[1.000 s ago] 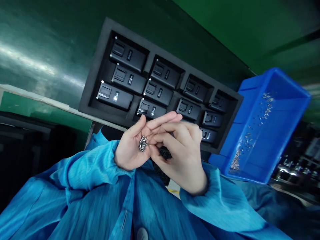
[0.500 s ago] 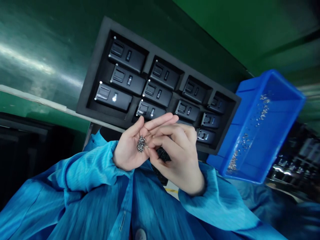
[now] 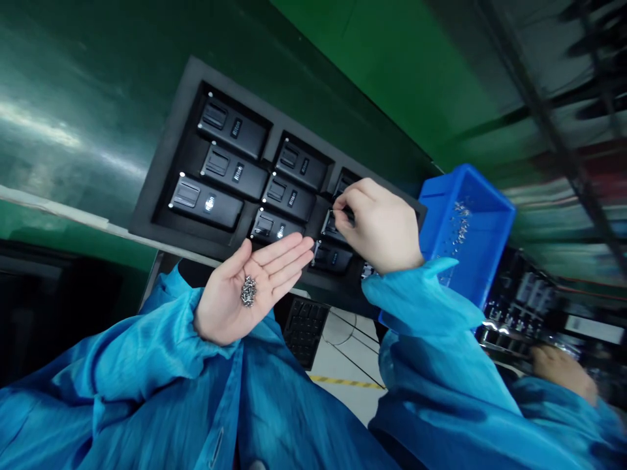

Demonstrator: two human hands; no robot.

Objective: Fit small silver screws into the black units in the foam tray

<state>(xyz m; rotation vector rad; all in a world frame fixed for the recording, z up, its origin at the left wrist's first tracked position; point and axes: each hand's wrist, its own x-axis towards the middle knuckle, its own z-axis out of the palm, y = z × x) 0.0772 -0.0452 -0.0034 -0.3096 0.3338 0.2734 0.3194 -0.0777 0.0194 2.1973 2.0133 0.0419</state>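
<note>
My left hand (image 3: 245,287) lies palm up with its fingers stretched out, and a small pile of metal screws (image 3: 248,292) rests loose on the palm. Thumb and fingertips of my right hand (image 3: 379,225) are pinched together over a black device (image 3: 332,224) in the foam tray (image 3: 161,153); a tiny thin piece, apparently a screw, shows at the fingertips. Several black devices marked with white lettering sit in the tray's compartments, with small bright spots at their corners. My right hand covers part of the tray's right side.
A blue bin (image 3: 482,261) holding scattered screws stands right of the tray. Below the tray is a black keypad-like object (image 3: 304,329). Another person's hand (image 3: 563,372) shows at the lower right, near metal parts.
My right hand has left my left palm and moved up and right over the tray. My left hand's fingers now lie uncovered. The view has shifted, showing more on the right.
</note>
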